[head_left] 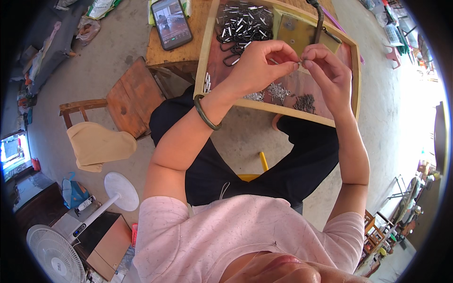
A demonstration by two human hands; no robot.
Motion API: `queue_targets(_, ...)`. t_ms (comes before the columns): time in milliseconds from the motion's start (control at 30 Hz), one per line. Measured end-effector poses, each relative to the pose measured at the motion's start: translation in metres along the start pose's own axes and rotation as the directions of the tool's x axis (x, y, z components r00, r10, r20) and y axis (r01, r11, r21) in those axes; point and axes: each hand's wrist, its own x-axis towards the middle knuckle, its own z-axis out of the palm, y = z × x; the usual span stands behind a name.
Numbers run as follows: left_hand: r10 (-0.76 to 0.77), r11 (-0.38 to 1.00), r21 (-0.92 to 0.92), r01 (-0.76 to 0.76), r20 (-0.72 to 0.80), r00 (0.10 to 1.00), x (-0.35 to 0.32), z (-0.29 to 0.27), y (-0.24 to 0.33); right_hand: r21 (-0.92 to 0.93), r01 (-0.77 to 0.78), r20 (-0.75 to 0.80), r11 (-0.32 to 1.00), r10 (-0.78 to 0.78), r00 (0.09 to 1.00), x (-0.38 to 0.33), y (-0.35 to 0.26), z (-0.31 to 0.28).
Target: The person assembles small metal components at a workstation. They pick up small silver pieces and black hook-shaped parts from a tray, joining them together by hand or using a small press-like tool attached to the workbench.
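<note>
My left hand (263, 68) reaches over a wood-rimmed tray (283, 111), its thumb and forefinger pinched. My right hand (333, 78) meets it fingertip to fingertip, also pinching. Between them is something tiny that I cannot make out. Behind the hands stands a dark metal lever (320, 23) over a yellowish metal plate (293, 34). A heap of black cord loops with silvery tips (243, 23) fills the tray's far left. Along the near edge lie small piles of silvery metal bits (278, 91) and dark metal bits (305, 103).
A phone (171, 24) leans on a wooden table (158, 53) left of the tray. Further left are a wooden chair (134, 96) with a beige cloth (99, 145) on it and a white fan (56, 257). My legs are under the tray.
</note>
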Motion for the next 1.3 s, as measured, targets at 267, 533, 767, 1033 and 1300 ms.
queue_targets(267, -0.021, 0.994, -0.103, 0.025, 0.038, 0.999, -0.002, -0.004, 0.001, 0.121, -0.133, 0.007, 0.984, 0.134, 0.991, 0.002, 0.003, 0.001)
queue_targets(533, -0.019, 0.988, -0.152, 0.026, 0.047, 0.999, -0.001, -0.003, -0.001, 0.157, -0.075, 0.032, 0.985, 0.071, 0.997, 0.003, 0.005, 0.001)
queue_targets(767, 0.009, 0.954, -0.299, 0.008, 0.056, 0.998, 0.0, -0.005, -0.005, 0.095, -0.033, 0.009, 0.995, 0.033, 0.999, 0.002, 0.005, 0.008)
queue_targets(1033, -0.072, 0.865, -0.492, 0.1, 0.076, 0.995, 0.003, -0.005, -0.009, -0.243, 0.113, 0.007, 0.963, -0.114, 0.993, 0.007, 0.003, 0.014)
queue_targets(1300, -0.017, 0.952, -0.307, 0.009, -0.023, 1.0, 0.0, -0.017, -0.007, -0.275, 0.079, -0.017, 0.958, -0.087, 0.996, 0.003, -0.005, 0.023)
